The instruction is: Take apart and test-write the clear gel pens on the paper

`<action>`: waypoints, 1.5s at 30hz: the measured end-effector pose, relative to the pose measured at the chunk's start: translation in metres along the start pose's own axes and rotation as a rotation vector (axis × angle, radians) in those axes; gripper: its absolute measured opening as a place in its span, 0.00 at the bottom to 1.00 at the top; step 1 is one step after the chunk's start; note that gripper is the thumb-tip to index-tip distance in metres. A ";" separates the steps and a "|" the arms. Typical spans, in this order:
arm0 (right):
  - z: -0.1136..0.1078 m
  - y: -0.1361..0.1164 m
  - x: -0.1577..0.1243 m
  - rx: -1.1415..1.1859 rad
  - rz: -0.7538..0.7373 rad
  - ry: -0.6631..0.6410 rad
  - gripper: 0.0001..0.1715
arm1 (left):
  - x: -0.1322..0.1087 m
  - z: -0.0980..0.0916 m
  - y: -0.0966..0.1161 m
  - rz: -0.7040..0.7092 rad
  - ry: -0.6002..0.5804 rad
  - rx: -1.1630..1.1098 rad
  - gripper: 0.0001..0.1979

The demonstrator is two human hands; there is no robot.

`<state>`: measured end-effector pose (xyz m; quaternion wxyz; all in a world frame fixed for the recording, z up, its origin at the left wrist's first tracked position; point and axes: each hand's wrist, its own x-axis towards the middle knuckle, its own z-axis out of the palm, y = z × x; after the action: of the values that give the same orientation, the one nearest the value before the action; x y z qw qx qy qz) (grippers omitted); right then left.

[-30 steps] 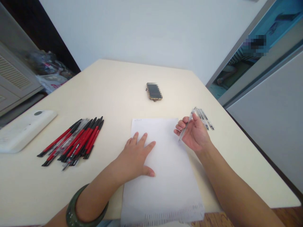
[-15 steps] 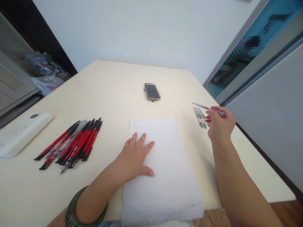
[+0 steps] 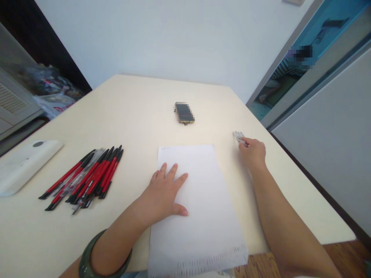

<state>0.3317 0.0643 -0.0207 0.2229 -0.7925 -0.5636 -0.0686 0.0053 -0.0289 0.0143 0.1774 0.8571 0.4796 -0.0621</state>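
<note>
My left hand (image 3: 164, 193) lies flat with fingers spread on a white sheet of paper (image 3: 199, 208) in front of me. My right hand (image 3: 253, 153) rests knuckles-up on the table to the right of the sheet, fingers curled down over a small group of clear pens (image 3: 239, 137). Only the pens' far ends stick out beyond the fingers. Whether the fingers grip a pen or only lie on them is hidden. A green bangle (image 3: 95, 262) sits on my left wrist.
A pile of several red-and-black pens (image 3: 87, 177) lies left of the sheet. A white device (image 3: 23, 164) sits at the far left. A phone (image 3: 184, 112) lies further back on the cream table (image 3: 139, 108). A person is seen through the doorway (image 3: 292, 58).
My right hand, which held a clear pen raised near the sheet, swung right and came down onto the group of clear pens. My left hand stayed flat on the paper.
</note>
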 end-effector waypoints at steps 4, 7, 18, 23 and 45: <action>0.002 0.001 -0.001 -0.114 0.033 0.006 0.22 | 0.000 0.000 0.000 0.000 0.006 0.004 0.47; 0.003 0.002 -0.002 -0.135 0.051 -0.006 0.20 | 0.000 0.001 0.000 0.006 0.019 0.010 0.47; -0.001 -0.004 -0.003 -0.125 0.048 0.032 0.19 | 0.001 0.000 0.000 -0.019 -0.021 0.004 0.47; -0.023 -0.037 -0.020 0.098 -0.159 0.085 0.16 | 0.000 0.000 0.000 -0.020 -0.002 -0.002 0.47; -0.031 -0.106 -0.082 0.418 -0.645 -0.717 0.13 | -0.006 -0.018 -0.017 -0.098 0.285 0.035 0.27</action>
<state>0.2090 0.0084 0.0068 0.1371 -0.4910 -0.8215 0.2554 -0.0135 -0.0185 0.0287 0.0893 0.8358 0.5400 0.0430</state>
